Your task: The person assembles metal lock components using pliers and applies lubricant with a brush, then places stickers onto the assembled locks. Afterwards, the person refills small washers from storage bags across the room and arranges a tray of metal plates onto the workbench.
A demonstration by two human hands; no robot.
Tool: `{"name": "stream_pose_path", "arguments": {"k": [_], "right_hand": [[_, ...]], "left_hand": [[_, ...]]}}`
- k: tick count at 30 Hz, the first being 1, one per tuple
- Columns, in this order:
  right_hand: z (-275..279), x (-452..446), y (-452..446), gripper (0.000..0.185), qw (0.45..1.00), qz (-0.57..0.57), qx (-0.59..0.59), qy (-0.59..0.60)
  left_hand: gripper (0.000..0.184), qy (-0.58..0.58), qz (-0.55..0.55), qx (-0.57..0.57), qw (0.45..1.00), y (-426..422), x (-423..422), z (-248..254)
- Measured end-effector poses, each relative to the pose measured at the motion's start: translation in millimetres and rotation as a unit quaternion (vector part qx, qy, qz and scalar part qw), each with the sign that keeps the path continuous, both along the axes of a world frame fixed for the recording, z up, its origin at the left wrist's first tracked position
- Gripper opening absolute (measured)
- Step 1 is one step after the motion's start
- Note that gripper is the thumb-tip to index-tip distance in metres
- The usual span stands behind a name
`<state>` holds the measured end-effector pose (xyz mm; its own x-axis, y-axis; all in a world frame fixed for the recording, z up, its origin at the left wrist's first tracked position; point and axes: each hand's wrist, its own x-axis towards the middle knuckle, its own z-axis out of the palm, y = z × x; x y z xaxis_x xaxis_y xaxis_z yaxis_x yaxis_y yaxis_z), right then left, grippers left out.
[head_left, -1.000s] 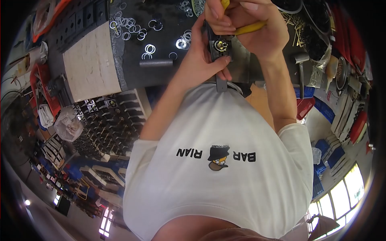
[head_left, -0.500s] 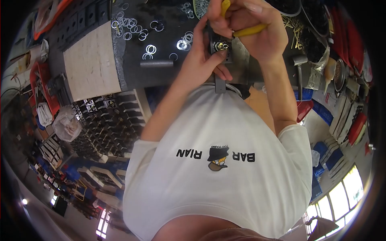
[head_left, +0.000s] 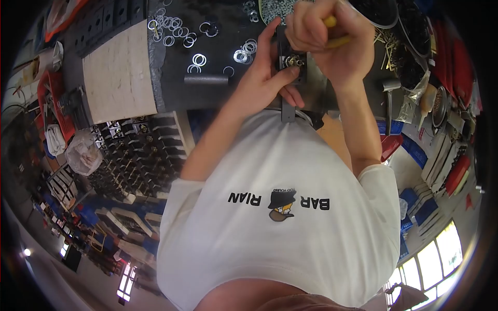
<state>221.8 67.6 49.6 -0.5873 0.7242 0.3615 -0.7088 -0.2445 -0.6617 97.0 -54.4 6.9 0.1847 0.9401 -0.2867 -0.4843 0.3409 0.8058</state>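
Observation:
My left hand [head_left: 270,80] is closed around a long dark metal part [head_left: 288,111], its thumb pressed beside a small shiny, brass-coloured fitting [head_left: 294,61] set in it. The lower end of the part reaches over the bench edge towards my shirt. My right hand [head_left: 340,49], just above and to the right of the fitting, is wrapped round yellow-handled pliers [head_left: 340,41]. Only pieces of the handles show between the fingers; the jaws are hidden.
Loose metal rings [head_left: 197,61] and a short grey rod [head_left: 206,79] lie on the dark bench to the left. A hammer [head_left: 390,90] lies at right. Small greenish pieces fill a container [head_left: 275,9]. Assembled parts [head_left: 140,155] stand in rows below left.
The pliers' handles, spread wide before, now show closer together inside my right hand. My left hand still holds the metal part; the whole view has shifted slightly.

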Motion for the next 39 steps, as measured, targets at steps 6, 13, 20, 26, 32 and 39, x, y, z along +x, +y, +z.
{"name": "stream_pose_path", "arguments": {"k": [6,13,20,26,32,39], "right_hand": [[44,4,-10,0.067,0.991,-0.044,-0.065,-0.108],[16,23,9,0.063,0.981,0.074,0.02,-0.177],[17,29,10,0.068,0.97,0.105,0.096,-0.198],[14,24,10,0.069,0.972,0.102,0.084,-0.192],[20,16,3,0.061,0.974,0.059,0.042,-0.213],[28,10,-7,0.058,0.967,0.058,0.009,-0.247]], "left_hand": [[0.089,-0.007,-0.017,-0.015,1.0,3,0,0],[0.088,0.005,-0.018,0.007,1.0,3,-1,1],[0.087,-0.001,-0.012,0.01,1.0,4,-1,2],[0.087,-0.007,-0.019,0.011,1.0,4,-3,1],[0.086,-0.005,-0.018,0.017,1.0,4,-3,0],[0.087,-0.025,-0.024,0.003,0.999,3,-3,-3]]}}
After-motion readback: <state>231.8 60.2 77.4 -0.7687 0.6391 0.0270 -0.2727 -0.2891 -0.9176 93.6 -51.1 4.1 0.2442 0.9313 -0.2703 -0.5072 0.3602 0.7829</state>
